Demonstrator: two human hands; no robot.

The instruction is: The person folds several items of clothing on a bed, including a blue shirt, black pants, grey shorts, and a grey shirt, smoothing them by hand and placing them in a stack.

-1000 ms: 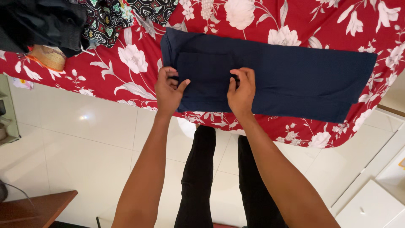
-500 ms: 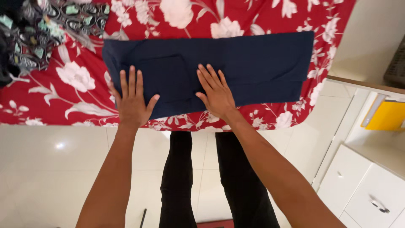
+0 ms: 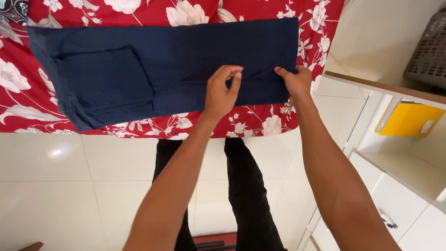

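- Left hand (image 3: pixel 222 93) pinches a fold of the trousers (image 3: pixel 162 65), lifting the cloth.
- Right hand (image 3: pixel 293 80) pinches their corner, keeping the edge taut on the bedsheet (image 3: pixel 260 123).

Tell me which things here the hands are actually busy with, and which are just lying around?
In use:
- folded navy trousers
- left hand, fingers pinched above the cloth
- right hand, at the trousers' right end
- red floral cloth beneath them

Lying about:
- yellow folder on the white shelf
- grey basket
- patterned garment, top left corner
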